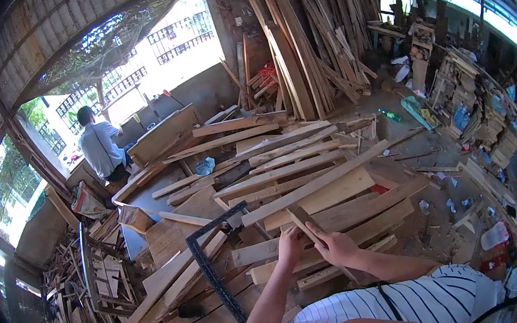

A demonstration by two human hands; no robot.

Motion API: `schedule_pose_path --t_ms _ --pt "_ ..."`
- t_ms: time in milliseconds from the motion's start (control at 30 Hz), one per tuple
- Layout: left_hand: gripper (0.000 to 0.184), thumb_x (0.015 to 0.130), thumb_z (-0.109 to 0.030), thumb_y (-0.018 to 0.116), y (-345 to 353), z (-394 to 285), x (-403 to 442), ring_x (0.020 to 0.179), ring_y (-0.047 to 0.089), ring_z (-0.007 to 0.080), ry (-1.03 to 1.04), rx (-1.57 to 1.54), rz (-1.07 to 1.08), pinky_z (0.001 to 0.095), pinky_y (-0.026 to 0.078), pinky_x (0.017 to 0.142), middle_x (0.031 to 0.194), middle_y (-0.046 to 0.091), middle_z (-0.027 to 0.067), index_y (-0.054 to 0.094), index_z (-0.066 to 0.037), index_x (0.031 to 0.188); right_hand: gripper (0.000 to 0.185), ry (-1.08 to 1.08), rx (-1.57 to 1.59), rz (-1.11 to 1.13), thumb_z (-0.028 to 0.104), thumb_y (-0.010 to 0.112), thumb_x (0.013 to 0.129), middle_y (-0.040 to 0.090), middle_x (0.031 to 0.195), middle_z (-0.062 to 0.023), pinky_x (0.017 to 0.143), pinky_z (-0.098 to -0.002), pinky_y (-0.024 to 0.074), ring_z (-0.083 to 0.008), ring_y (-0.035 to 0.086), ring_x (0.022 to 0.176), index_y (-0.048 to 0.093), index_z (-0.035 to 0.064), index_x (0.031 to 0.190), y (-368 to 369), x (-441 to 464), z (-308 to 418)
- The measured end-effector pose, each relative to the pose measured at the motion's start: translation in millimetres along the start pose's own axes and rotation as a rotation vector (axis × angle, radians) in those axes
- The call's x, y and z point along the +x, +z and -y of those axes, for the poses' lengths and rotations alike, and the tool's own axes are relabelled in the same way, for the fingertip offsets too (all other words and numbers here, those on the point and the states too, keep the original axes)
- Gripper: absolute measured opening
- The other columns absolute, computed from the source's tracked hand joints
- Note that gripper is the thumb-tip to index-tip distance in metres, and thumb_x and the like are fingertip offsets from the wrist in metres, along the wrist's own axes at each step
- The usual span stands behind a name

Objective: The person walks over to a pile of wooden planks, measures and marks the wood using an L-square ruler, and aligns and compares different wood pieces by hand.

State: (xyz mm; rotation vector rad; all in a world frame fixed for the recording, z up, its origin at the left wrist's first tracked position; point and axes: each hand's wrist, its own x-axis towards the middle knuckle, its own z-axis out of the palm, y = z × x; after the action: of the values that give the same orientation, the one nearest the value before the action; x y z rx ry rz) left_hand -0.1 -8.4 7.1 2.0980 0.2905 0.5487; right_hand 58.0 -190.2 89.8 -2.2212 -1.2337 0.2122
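Observation:
Both of my hands are on a narrow wooden piece (303,221) in the lower middle of the view. My left hand (291,245) has its fingers closed around the left side of it. My right hand (337,247) grips it from the right, a little lower. Beyond the hands a long pale board (318,182) slants up to the right over other boards. To the left of my hands a black metal square (200,257) lies on the wood, its short arm reaching toward the long board's end.
Loose boards (285,171) cover the area ahead. Tall planks (289,62) lean on the back wall. A person (100,144) in a light shirt sits at the far left. Scrap wood is stacked at right (471,96) and piled at lower left (75,316).

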Motion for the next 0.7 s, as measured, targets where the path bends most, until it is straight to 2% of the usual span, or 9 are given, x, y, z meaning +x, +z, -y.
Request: schedule_pose_path --t_ms 133,233,300,433,500,533,600,667,700 --pt "0.019 0.081 -0.012 0.074 2 3 0 0.091 0.069 0.0379 0.004 0.075 0.006 0.0445 0.054 0.083 0.095 0.072 0.0161 0.072 -0.004 0.099 0.071 0.060 0.067 0.070 0.020 0.062 0.098 0.069 0.098 -0.0292 0.074 -0.0550 0.0550 -0.0484 0.068 0.085 0.031 0.0178 0.162 -30 9 17" --pt "0.016 0.084 -0.015 0.075 2 4 2 0.091 0.069 0.0374 0.044 0.085 -0.013 0.0445 0.055 0.082 0.094 0.072 0.0163 0.072 -0.003 0.094 0.069 -0.086 0.239 -0.128 0.017 0.062 0.099 0.068 0.106 -0.0319 0.077 -0.0522 0.0556 -0.0488 0.068 0.090 0.033 0.0141 0.161 -51 20 26" --pt "0.019 0.087 -0.020 0.077 4 2 1 0.091 0.070 0.0364 0.050 0.106 -0.056 0.0442 0.055 0.081 0.093 0.072 0.0162 0.072 -0.002 0.092 0.071 -0.256 0.172 -0.362 0.021 0.060 0.100 0.069 0.100 -0.0275 0.071 -0.0537 0.0563 -0.0485 0.069 0.085 0.028 0.0189 0.163 -55 22 29" --pt "0.016 0.081 -0.012 0.072 4 5 0 0.096 0.069 0.0388 0.025 0.096 -0.034 0.0475 0.054 0.087 0.096 0.073 0.0166 0.072 -0.003 0.095 0.071 -0.202 0.147 -0.236 0.023 0.060 0.100 0.070 0.098 -0.0278 0.073 -0.0541 0.0577 -0.0492 0.068 0.084 0.027 0.0220 0.163 -18 8 -5" --pt "0.016 0.081 -0.010 0.071 5 11 0 0.092 0.069 0.0394 0.050 0.078 -0.040 0.0459 0.055 0.083 0.093 0.073 0.0166 0.073 -0.003 0.095 0.073 0.039 -0.006 0.118 0.027 0.060 0.100 0.070 0.098 -0.0275 0.074 -0.0564 0.0577 -0.0494 0.068 0.082 0.025 0.0245 0.164 -2 -5 -17" --pt "0.016 0.081 -0.010 0.071 6 16 0 0.092 0.069 0.0394 0.042 0.082 -0.011 0.0459 0.055 0.083 0.093 0.073 0.0166 0.073 -0.003 0.095 0.073 0.063 0.012 0.119 0.027 0.060 0.100 0.070 0.098 -0.0275 0.074 -0.0564 0.0577 -0.0494 0.068 0.082 0.025 0.0245 0.164 1 -6 -17" --pt "0.016 0.081 -0.010 0.071 12 27 0 0.087 0.071 0.0358 0.114 -0.033 -0.032 0.0430 0.056 0.079 0.091 0.074 0.0157 0.073 -0.003 0.095 0.073 0.108 0.020 0.114 0.029 0.059 0.101 0.068 0.112 -0.0289 0.081 -0.0558 0.0544 -0.0498 0.066 0.096 0.023 0.0281 0.165 4 -8 -21" --pt "0.014 0.082 -0.007 0.070 11 24 -2 0.084 0.073 0.0307 0.005 0.222 -0.037 0.0403 0.056 0.076 0.089 0.075 0.0145 0.074 -0.004 0.095 0.078 0.087 0.099 0.046 0.029 0.060 0.100 0.069 0.112 -0.0278 0.080 -0.0561 0.0546 -0.0488 0.067 0.095 0.019 0.0271 0.166 -12 -9 -16" --pt "0.009 0.084 -0.010 0.072 15 23 -2 0.082 0.070 0.0332 -0.045 0.117 -0.029 0.0432 0.054 0.075 0.087 0.072 0.0149 0.074 -0.005 0.091 0.079 0.119 0.108 -0.029 0.031 0.062 0.099 0.070 0.111 -0.0267 0.079 -0.0558 0.0548 -0.0480 0.068 0.094 0.019 0.0250 0.165 -16 -11 -17"
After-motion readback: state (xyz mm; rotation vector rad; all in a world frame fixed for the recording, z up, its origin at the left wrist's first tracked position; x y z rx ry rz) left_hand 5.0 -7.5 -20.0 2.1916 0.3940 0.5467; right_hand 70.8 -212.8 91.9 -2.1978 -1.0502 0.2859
